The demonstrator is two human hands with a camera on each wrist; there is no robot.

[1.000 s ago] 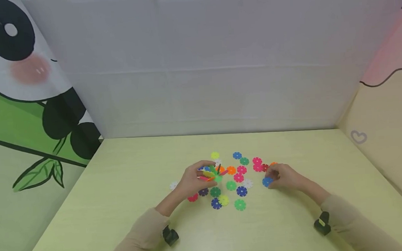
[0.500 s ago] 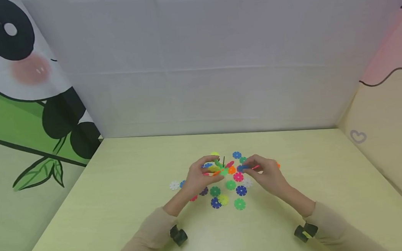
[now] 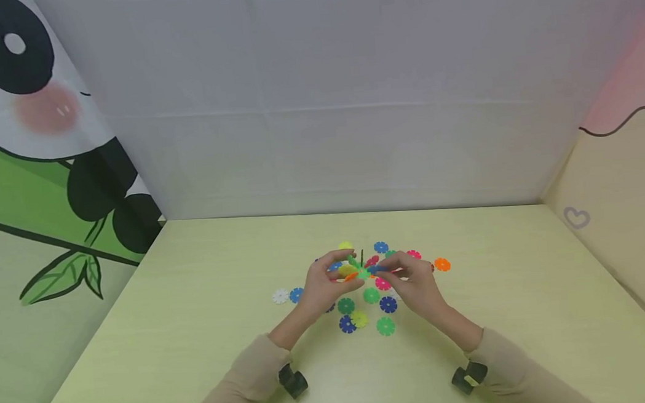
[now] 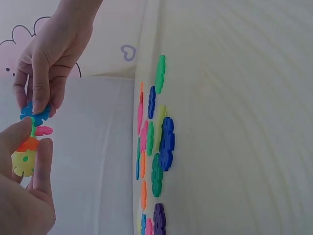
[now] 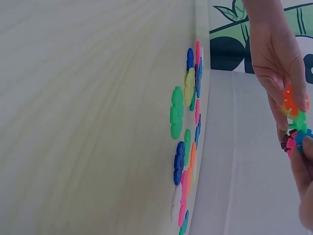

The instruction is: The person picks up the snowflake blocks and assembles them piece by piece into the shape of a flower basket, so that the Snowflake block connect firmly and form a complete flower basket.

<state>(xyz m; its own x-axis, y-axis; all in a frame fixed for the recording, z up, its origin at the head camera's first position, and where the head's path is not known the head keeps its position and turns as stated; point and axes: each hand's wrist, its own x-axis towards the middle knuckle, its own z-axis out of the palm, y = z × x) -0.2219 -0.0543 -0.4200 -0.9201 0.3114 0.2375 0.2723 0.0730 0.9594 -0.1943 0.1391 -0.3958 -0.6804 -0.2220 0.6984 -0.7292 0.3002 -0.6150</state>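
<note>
My left hand (image 3: 322, 288) grips a cluster of interlocking notched discs above the table. A light green disc (image 3: 362, 273) sits at its middle, with a yellow disc (image 4: 23, 164), an orange disc (image 5: 293, 100), a pink disc (image 4: 44, 130) and a dark one slotted around it. Thumb and fingers of my right hand (image 3: 419, 287) pinch a blue disc (image 4: 35, 113) by its edge. That blue disc meets the green disc's right side, and both hands are close together over the loose pieces.
Several loose notched discs lie flat below the hands, among them a green disc (image 3: 385, 326), a dark blue disc (image 3: 388, 305), an orange disc (image 3: 442, 264) and a white disc (image 3: 280, 296). A pale wall (image 3: 316, 103) stands behind the table (image 3: 144, 360).
My right hand has carried the blue disc left from the right of the loose pieces up to the cluster. My left hand has shifted slightly right with the cluster.
</note>
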